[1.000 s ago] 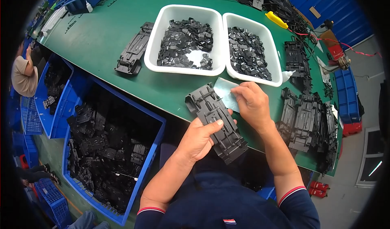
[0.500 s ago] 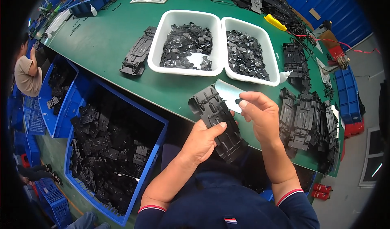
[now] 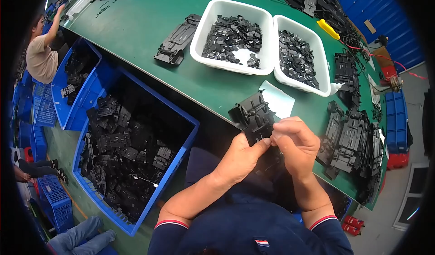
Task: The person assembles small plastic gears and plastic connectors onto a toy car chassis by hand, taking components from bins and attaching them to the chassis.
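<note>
Shifted inward, the right hand (image 3: 297, 142), grip unclear, nears the plastic chassis (image 3: 254, 112) clamped in the left hand (image 3: 239, 159), seemingly mid-fitting, next needing alignment.

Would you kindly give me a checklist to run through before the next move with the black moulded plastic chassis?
1. Bare left hand gripping the black moulded plastic chassis: ok.
2. Bare right hand close to the chassis: ok, its fingertips are right beside it.
3. Small part pinched in the right hand: cannot tell, the fingers hide the space between them.
4. Chassis resting on the flat green tabletop: not ok, it is held in the left hand.
5. Small black pieces within the left rectangular white plastic tub: ok, plenty remain.
6. Pale rectangular sheet on the tabletop beyond the chassis: ok.
</note>
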Available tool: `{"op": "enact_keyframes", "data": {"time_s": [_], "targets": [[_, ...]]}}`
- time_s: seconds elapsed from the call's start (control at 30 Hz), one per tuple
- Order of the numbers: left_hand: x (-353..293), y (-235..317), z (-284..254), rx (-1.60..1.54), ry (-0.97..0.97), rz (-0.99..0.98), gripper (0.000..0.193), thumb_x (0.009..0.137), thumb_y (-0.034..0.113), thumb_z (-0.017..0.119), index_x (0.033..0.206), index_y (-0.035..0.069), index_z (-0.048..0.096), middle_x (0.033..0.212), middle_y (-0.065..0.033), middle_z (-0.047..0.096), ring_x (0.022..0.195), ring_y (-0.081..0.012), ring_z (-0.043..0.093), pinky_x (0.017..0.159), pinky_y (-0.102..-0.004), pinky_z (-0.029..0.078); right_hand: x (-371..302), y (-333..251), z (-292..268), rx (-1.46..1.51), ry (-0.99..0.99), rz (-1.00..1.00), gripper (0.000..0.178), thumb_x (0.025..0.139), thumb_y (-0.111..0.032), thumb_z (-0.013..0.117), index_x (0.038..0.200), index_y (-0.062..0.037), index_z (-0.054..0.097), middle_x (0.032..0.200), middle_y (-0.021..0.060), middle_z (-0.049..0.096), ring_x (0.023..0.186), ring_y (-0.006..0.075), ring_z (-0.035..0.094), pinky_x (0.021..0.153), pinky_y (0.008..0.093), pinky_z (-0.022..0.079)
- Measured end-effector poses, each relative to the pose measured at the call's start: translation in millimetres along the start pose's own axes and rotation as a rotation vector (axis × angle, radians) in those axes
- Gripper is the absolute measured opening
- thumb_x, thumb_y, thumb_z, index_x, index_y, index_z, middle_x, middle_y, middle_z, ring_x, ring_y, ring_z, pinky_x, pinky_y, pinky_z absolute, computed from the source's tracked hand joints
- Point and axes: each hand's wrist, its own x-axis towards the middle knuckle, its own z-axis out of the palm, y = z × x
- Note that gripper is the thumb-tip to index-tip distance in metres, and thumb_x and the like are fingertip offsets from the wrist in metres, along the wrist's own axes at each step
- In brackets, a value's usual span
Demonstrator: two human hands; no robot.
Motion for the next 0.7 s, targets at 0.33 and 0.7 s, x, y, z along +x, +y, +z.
{"op": "enact_keyframes", "data": {"time_s": [0.33, 0.7], "targets": [[-14, -5, -3, 0.289, -0.034, 0.138, 0.033, 0.095, 0.009, 0.048, 0.126, -0.002, 0.049, 0.118, -0.0112, 0.057, 0.11, -0.017, 0.053, 0.095, -0.0302, 0.042, -8, -16, 13, -0.382, -0.098, -0.196, 0.018, 0.071, 0.004, 0.071, 0.088, 0.0011, 0.067, 0.08, 0.0114, 0.066, 0.068, 0.0174, 0.062, 0.068, 0.0271, 0.05], [-21, -4, -3, 0.448, -0.062, 0.215, 0.038, 0.094, 0.007, 0.048, 0.13, -0.002, 0.044, 0.127, -0.0132, 0.052, 0.119, -0.0207, 0.05, 0.101, -0.0337, 0.04, -10, -24, 13, -0.453, -0.22, -0.299, 0.019, 0.073, 0.004, 0.072, 0.091, 0.0011, 0.065, 0.082, 0.012, 0.066, 0.069, 0.0186, 0.063, 0.065, 0.0267, 0.051]]}}
